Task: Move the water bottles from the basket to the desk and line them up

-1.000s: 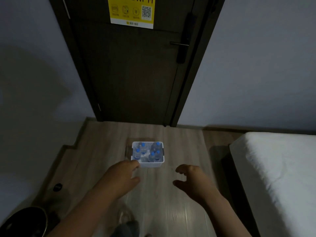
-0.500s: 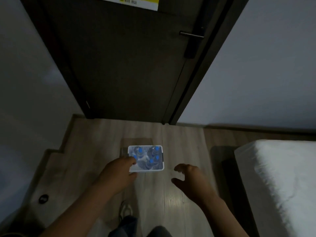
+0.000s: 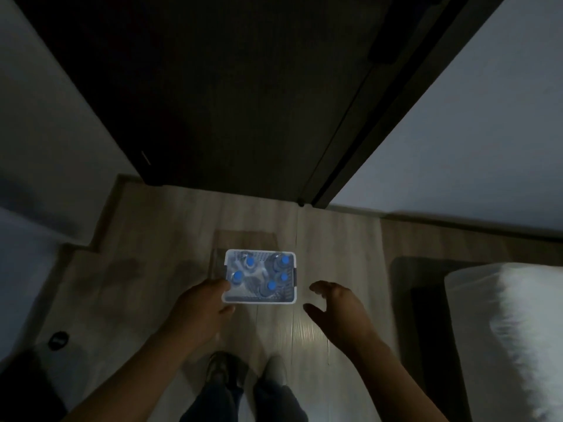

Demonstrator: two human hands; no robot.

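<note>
A white plastic basket (image 3: 291,300) sits on the wooden floor in front of a dark door. Several clear water bottles with blue caps (image 3: 272,285) stand inside it. My left hand (image 3: 202,309) reaches down over the basket's near left corner, its fingers overlapping the rim; whether it touches is unclear. My right hand (image 3: 336,309) hovers to the right of the basket, apart from it, with fingers spread and loosely curved, holding nothing. No desk is in view.
A dark door (image 3: 243,86) stands straight ahead, with grey walls on both sides. A white bed (image 3: 511,330) fills the lower right. A small black round object (image 3: 58,340) lies on the floor at left. My feet (image 3: 246,370) stand just behind the basket.
The view has tilted down and closed in on the basket. Both hands have come lower and nearer to it, the left one now over its near left corner.
</note>
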